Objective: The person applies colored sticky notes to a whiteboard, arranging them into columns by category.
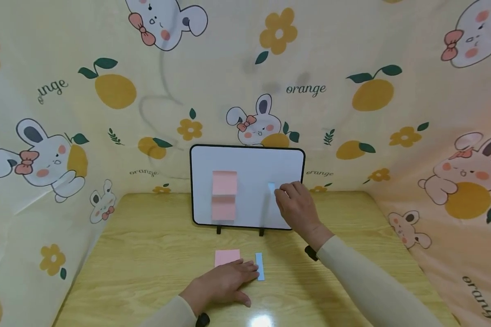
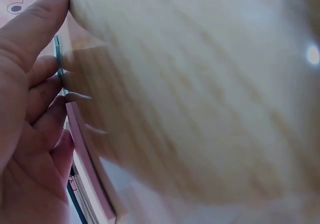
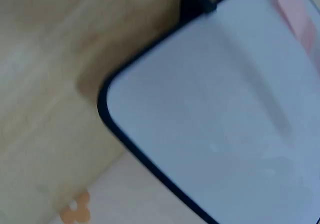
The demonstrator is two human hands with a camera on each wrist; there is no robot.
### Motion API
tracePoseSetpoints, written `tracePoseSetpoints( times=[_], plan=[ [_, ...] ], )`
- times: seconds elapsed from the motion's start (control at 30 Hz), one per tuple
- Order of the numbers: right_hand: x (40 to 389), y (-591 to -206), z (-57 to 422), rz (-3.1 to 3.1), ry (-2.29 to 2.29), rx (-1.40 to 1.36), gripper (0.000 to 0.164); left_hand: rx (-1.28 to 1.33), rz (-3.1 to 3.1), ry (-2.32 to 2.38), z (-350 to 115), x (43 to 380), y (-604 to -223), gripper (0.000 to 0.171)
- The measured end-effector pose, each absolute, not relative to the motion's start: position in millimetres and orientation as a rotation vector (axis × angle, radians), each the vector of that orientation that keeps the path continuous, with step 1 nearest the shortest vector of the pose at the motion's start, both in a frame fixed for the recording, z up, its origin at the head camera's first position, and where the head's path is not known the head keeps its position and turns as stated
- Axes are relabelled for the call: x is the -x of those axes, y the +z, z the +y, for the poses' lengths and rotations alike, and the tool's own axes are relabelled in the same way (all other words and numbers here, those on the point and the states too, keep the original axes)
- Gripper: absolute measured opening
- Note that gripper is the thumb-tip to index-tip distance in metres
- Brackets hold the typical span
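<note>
My right hand (image 1: 298,204) is raised at the right part of a small whiteboard (image 1: 253,159) with a black frame. Its thumb and fingers pinch a light blue paper strip (image 1: 272,186), mostly hidden by the fingers and close against the board. Two pink sticky notes (image 1: 224,182), one above the other, are on the board's left half. Below, my left hand (image 1: 229,279) lies palm down over a pink sticky note pad (image 1: 227,255), partly covering it. Its fingertips touch a narrow blue sticky strip pad (image 1: 260,267) on the table.
The whiteboard stands on black feet (image 1: 218,230) toward the back of the wood-grain table (image 1: 147,254). Behind it and at both sides hangs a cream cloth (image 1: 229,68) printed with rabbits, oranges and flowers. Lamplight glares off the table's front.
</note>
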State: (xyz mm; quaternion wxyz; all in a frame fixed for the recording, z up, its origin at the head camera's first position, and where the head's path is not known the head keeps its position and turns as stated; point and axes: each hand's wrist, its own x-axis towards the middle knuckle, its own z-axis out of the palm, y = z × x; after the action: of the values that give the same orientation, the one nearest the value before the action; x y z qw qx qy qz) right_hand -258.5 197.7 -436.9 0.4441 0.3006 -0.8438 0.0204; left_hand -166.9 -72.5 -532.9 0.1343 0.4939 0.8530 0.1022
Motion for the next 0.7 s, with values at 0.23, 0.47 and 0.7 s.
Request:
tracePoseSetpoints(
  times=[0.23,0.47,0.7],
  plan=[
    [276.7,-427.2,198.8,-2.101,-0.084,-0.698,0.01,-1.433,2.465,0.329,-74.1,167.3,-536.5,0.077],
    [287.4,-426.9,196.4,-2.095,-0.146,-0.699,0.011,-1.453,2.466,0.355,-75.2,168.5,-538.9,0.077],
    [294.2,-433.0,196.2,-2.134,-0.179,-0.705,0.013,-1.447,2.468,0.359,-75.7,166.6,-540.0,0.077]
  ],
)
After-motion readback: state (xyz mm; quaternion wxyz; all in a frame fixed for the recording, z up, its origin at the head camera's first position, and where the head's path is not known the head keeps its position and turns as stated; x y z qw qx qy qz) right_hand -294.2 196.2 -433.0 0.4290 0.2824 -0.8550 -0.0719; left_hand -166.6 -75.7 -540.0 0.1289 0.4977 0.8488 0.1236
